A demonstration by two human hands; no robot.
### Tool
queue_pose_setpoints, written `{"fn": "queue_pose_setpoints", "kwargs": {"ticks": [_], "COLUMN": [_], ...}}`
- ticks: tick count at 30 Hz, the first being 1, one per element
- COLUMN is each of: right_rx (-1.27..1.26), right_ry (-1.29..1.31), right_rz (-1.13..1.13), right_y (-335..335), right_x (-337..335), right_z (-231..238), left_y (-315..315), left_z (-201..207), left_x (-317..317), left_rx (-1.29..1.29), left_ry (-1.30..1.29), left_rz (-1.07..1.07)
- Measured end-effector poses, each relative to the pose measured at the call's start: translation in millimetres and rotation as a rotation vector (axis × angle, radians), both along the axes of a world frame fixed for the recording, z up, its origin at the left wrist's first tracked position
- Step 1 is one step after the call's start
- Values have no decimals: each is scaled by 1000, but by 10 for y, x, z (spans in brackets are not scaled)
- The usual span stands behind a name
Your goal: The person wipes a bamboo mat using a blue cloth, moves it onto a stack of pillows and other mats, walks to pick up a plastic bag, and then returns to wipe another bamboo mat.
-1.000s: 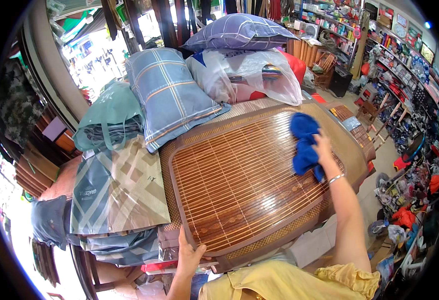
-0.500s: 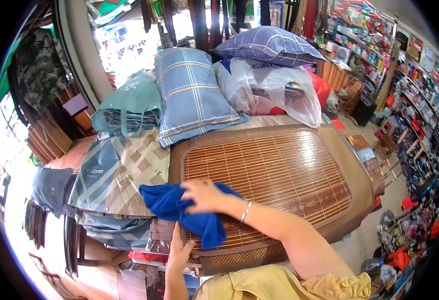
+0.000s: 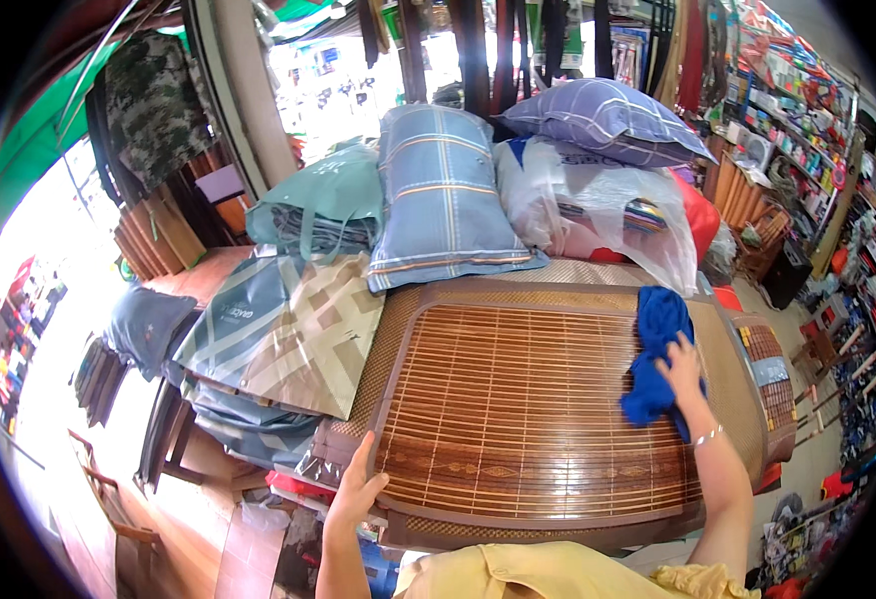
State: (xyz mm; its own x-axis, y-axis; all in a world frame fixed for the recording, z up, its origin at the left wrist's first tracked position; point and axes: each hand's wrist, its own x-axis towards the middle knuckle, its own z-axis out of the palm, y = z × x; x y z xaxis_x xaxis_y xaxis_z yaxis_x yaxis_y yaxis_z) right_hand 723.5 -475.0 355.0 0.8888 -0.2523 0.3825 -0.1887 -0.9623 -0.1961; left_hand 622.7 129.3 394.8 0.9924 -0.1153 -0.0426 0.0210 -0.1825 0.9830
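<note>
A brown bamboo sleeping mat (image 3: 518, 399) with a woven fabric border lies flat in front of me, its slats shiny. Near its right edge a crumpled blue cloth (image 3: 660, 324) rests on the surface. My right hand (image 3: 681, 371) presses down on the cloth and grips it, fingers partly spread; a silver bangle (image 3: 709, 435) circles that wrist. At the mat's front left corner is my left hand (image 3: 356, 491), its fingers stretched along the edge and thumb apart. Whether its fingertips curl under the mat is hidden.
Behind the mat lie a blue checked pillow (image 3: 438, 200), a purple checked pillow (image 3: 607, 118) and a white plastic bag (image 3: 597, 190). Packaged bedding (image 3: 288, 329) is stacked at left, below a green bag (image 3: 318, 200). Crowded goods shelves (image 3: 797, 140) stand at right.
My right hand has swept the blue cloth from the mat's front left to its right side. My left hand stays at the front left corner. The view has shifted somewhat left.
</note>
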Motion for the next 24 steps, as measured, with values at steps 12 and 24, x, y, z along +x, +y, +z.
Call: {"fn": "queue_pose_setpoints", "kwargs": {"ticks": [12, 24], "right_rx": [242, 180], "right_ry": [144, 7], "right_rz": [1133, -189], "right_y": [4083, 538], "right_x": [345, 589], "right_z": [477, 322], "left_y": [-44, -108], "left_z": [35, 123], "left_x": [29, 3], "left_rx": [-322, -90], "left_ry": [354, 91], "left_rz": [-17, 14]}}
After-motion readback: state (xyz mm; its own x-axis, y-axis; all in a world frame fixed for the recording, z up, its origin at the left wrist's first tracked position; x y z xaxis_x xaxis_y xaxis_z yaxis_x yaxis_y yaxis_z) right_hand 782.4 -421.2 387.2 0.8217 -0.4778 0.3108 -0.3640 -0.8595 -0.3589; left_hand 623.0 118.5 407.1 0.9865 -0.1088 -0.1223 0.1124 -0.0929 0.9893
